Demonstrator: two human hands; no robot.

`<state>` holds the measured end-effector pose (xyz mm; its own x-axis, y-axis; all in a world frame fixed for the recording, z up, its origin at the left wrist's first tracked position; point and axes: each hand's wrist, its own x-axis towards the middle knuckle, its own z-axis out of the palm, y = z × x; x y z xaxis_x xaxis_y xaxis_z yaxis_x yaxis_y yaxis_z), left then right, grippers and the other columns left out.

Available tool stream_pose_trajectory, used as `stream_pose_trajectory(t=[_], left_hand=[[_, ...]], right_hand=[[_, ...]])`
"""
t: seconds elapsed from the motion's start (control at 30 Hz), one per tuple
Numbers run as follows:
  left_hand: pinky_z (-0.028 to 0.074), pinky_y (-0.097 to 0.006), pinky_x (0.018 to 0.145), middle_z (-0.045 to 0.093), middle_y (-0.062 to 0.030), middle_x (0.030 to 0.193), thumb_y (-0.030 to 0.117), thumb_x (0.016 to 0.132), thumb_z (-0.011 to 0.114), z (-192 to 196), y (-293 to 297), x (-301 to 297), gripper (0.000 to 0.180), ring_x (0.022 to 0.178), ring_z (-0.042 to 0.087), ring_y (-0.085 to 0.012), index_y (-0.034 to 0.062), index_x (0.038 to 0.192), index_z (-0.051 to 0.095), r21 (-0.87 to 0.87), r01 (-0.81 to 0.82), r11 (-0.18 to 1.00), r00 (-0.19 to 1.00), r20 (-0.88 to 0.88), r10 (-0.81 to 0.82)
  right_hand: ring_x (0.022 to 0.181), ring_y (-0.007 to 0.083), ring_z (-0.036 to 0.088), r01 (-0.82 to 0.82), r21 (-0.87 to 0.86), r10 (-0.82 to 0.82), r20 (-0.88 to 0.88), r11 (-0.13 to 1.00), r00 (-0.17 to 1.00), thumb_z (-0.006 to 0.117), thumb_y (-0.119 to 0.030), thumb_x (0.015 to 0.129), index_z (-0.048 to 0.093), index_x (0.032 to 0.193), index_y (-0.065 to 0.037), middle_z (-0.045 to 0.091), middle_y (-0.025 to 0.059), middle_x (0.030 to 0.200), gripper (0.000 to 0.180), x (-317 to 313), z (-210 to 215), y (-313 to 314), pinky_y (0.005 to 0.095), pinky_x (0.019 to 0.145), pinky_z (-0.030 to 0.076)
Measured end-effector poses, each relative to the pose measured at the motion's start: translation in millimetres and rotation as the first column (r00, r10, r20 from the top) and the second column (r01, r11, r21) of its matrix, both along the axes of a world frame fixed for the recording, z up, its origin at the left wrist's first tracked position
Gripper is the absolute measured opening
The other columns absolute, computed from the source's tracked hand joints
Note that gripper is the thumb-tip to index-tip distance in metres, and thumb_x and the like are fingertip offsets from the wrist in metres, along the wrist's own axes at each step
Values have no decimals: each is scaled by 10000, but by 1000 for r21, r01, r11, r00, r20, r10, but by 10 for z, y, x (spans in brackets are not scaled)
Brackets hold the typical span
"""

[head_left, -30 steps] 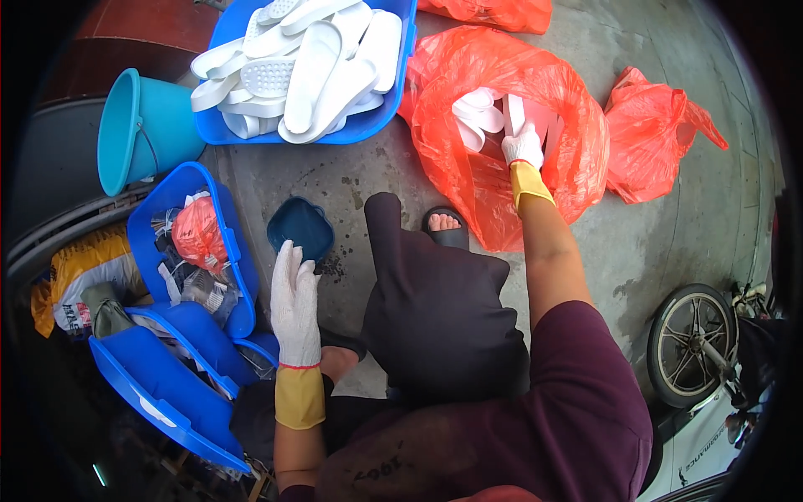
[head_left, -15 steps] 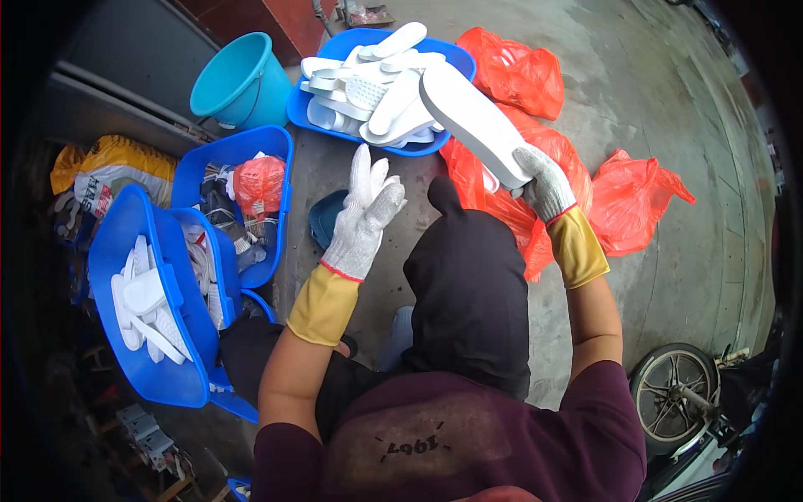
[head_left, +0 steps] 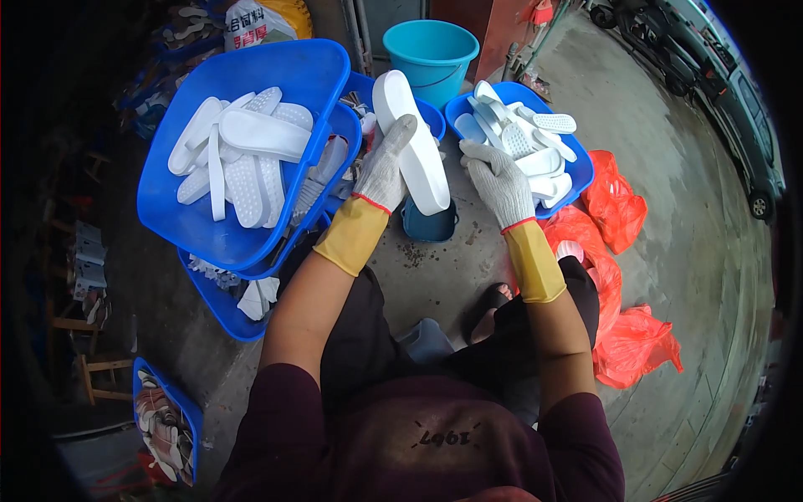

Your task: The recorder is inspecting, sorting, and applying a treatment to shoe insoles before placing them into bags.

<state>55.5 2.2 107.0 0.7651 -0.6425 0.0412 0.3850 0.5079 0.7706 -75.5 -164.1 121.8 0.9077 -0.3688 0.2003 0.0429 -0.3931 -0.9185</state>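
Observation:
My left hand [head_left: 383, 174], in a grey knit glove with a yellow cuff, grips a thick white shoe sole [head_left: 425, 163] by its side, its long axis tilted. My right hand [head_left: 503, 186], gloved the same way, is apart from the sole, with fingers curled together; whatever they may hold is hidden. Just beyond it stands a blue tub [head_left: 583, 171] heaped with white soles [head_left: 520, 138], some with dimpled faces. Left of my left hand, a larger blue tub [head_left: 171, 219] holds more white soles [head_left: 263, 134], resting on other blue tubs.
A turquoise bucket [head_left: 431, 52] stands at the back, and a small dark bucket [head_left: 429, 224] sits below the held sole. Red plastic bags [head_left: 636, 343] lie at the right. Another blue tub [head_left: 194, 418] with scraps is at lower left. A vehicle [head_left: 749, 125] stands far right.
The sole has passed from my right hand to my left. My right hand has closed and moved left. The view has turned toward the left tubs.

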Motion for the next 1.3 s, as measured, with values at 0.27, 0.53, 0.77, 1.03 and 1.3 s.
stream_pose_trajectory(t=[0.27, 0.53, 0.77, 1.03, 1.3], left_hand=[[542, -387, 993, 602, -92, 1318, 498, 1063, 580, -884, -168, -48, 614, 1174, 639, -234, 81, 1498, 462, 250, 127, 960, 990, -91, -107], [517, -377, 1056, 570, -83, 1415, 443, 1048, 641, -755, -76, -132, 688, 1263, 603, -198, 114, 1596, 386, 222, 103, 970, 968, -245, -47], [574, -430, 985, 624, -159, 1336, 597, 1034, 557, -699, 233, 467, 717, 1184, 660, -307, 59, 1499, 466, -78, 367, 927, 891, -255, -375], [556, -424, 1048, 596, -156, 1419, 420, 984, 725, -606, 88, -18, 745, 1235, 652, -291, 45, 1546, 411, 289, 361, 887, 909, -320, -266], [590, -422, 955, 636, -160, 1300, 388, 972, 730, -546, 130, 82, 695, 1151, 678, -291, 30, 1502, 459, 215, 226, 950, 957, -231, -176]], right_hand=[[1043, 415, 685, 36, -162, 32, 403, 986, 915, 558, 47, 941, 682, 1124, -18, 701, 223, 1150, 231, 361, -627, 488, 398, 897, 536], [1085, 429, 676, 74, -76, -56, 216, 994, 975, 548, -49, 982, 675, 1204, 1, 706, 251, 1126, 261, 827, -655, 339, 422, 944, 529], [855, 430, 690, -173, -242, 248, 324, 955, 913, 586, 23, 890, 700, 867, 6, 691, 224, 861, 117, 575, -636, 687, 461, 765, 549], [914, 447, 681, 178, -248, -30, 506, 952, 862, 606, -12, 841, 665, 898, 19, 683, 225, 951, 88, 866, -577, 152, 451, 788, 549], [850, 429, 692, 44, -377, 68, 279, 925, 958, 624, -15, 815, 680, 859, -37, 702, 204, 869, 75, 544, -828, 300, 466, 746, 559]])
